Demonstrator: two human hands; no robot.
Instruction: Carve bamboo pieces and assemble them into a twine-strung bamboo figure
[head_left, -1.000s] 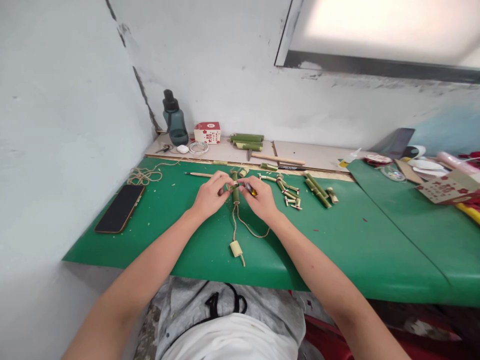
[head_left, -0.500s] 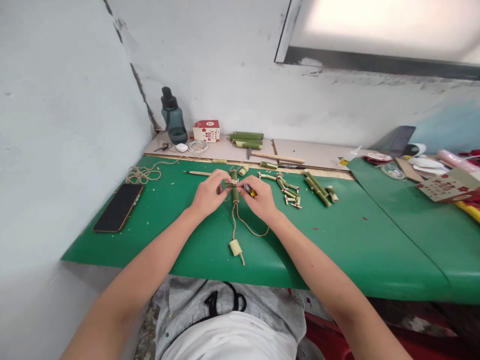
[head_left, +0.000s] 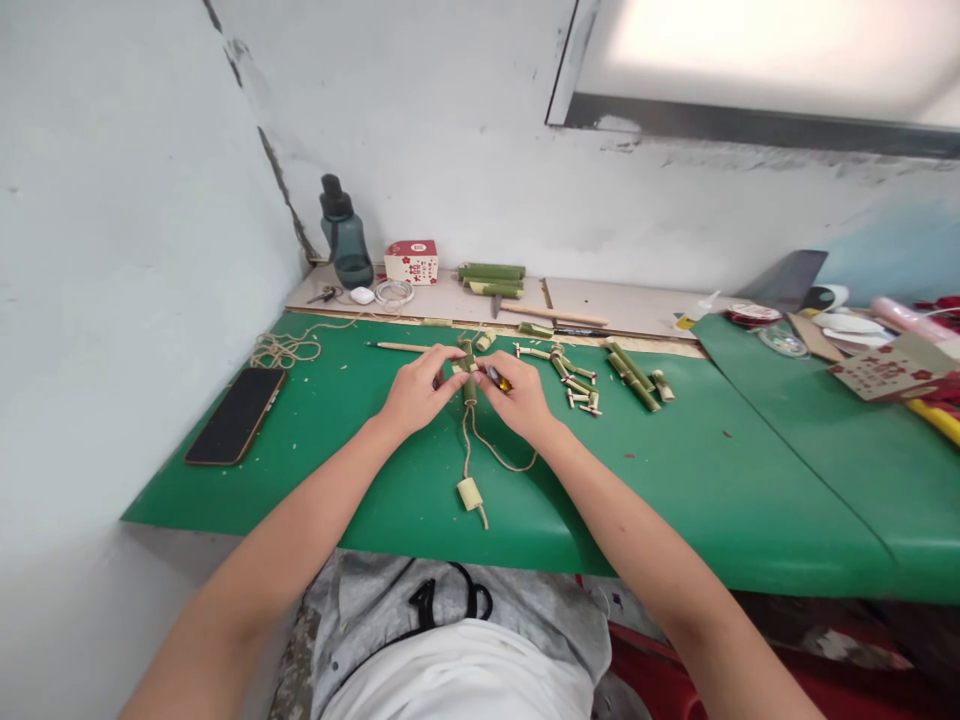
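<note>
A green bamboo piece (head_left: 470, 390) stands out between my hands at the middle of the table, with a small crosswise bamboo piece at its upper part. My left hand (head_left: 421, 388) pinches that small piece from the left. From the right, my right hand (head_left: 516, 392) closes its fingers at the same piece, and a small yellow and grey tool (head_left: 498, 379) shows within its grip. Brown cord (head_left: 468, 445) runs down from the bamboo in two strands. One strand passes through a pale bamboo bead (head_left: 470, 494); the other curves toward my right wrist.
A phone (head_left: 236, 415) and loose cord (head_left: 283, 350) lie left. Behind are a bottle (head_left: 347, 240), a box (head_left: 411, 263), a hammer (head_left: 555, 313) and bamboo tubes (head_left: 491, 272). Jointed bamboo pieces (head_left: 574, 380) and cut bamboo (head_left: 634, 375) are at right.
The small bamboo piece between my fingertips has turned, and more of its green surface shows. Both hands have stayed nearly in place.
</note>
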